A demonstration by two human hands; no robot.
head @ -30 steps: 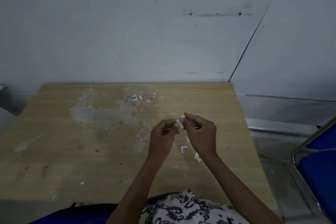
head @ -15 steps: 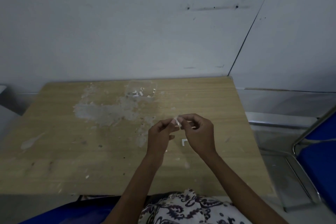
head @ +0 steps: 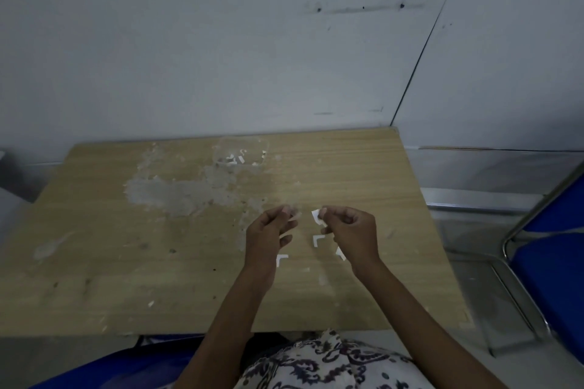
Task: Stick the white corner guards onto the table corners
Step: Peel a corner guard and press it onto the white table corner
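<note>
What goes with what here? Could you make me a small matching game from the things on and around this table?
Things:
1. right hand
2. left hand
3. chair
4. table

States:
A. blue, with a metal frame
B. pinches a white corner guard
C. wooden, with grey worn patches
D. pinches a thin clear strip

Pairs: 1-B, 2-D, 3-A, 4-C

Dim grey walls (head: 221,41); a blue metal-framed chair (head: 556,249) at right.
</note>
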